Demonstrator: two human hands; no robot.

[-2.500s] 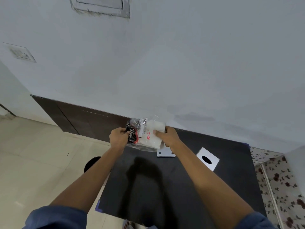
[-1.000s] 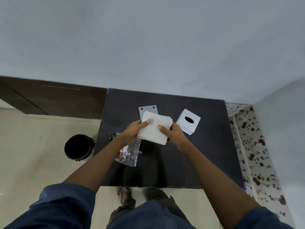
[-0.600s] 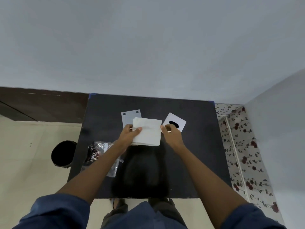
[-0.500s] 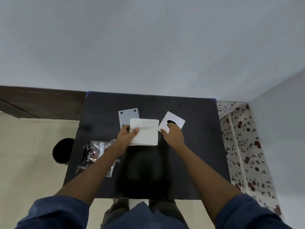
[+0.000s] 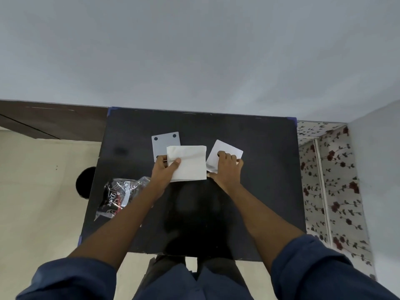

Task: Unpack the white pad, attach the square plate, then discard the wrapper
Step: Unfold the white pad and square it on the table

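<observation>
Now white pad (image 5: 187, 162) flat, long axis left-right, left hand (image 5: 165, 169) pinching its edge (right hand (image 5: 226, 167) gripping square plate (image 5: 225, 153)).

Soft, even indoor light fills the scene, bright enough to read everything, with the pale wall (image 5: 194, 50) shading slightly darker toward its upper corners. A blurred dark shadow of the person falls on the black desk (image 5: 259, 191) near its front edge. Wide-angle distortion bends straight edges near the frame borders; detail is slightly soft overall.
</observation>
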